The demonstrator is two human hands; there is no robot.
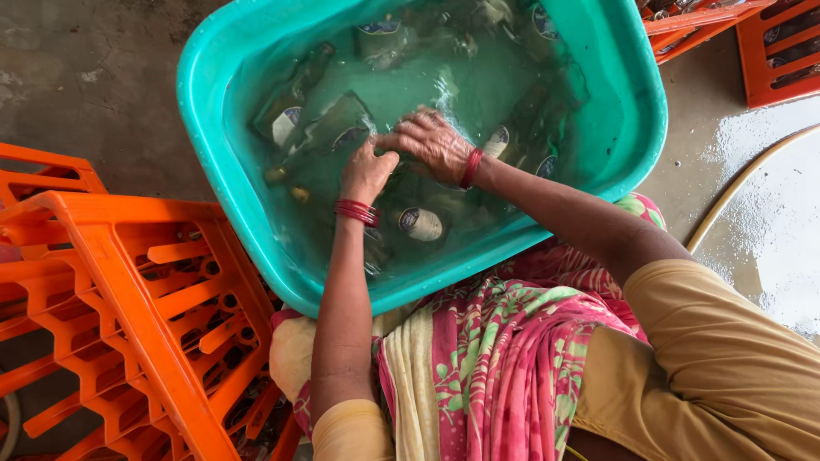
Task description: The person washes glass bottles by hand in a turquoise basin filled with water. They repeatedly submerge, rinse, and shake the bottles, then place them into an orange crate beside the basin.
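Both hands [401, 158] among submerged bottles [420, 224] in water-filled turquoise tub [213, 154]

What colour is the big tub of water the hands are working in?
The tub is turquoise, a bright blue-green, seen best in the head view.

The turquoise plastic tub [205, 102] holds greenish water and dark green glass bottles [295, 90] with blue-and-white oval labels. Left of the tub stands a bright orange plastic crate [111, 282]. Below it lies pink cloth with a green leaf pattern [504, 358], and red bangles [356, 211] ring both wrists.
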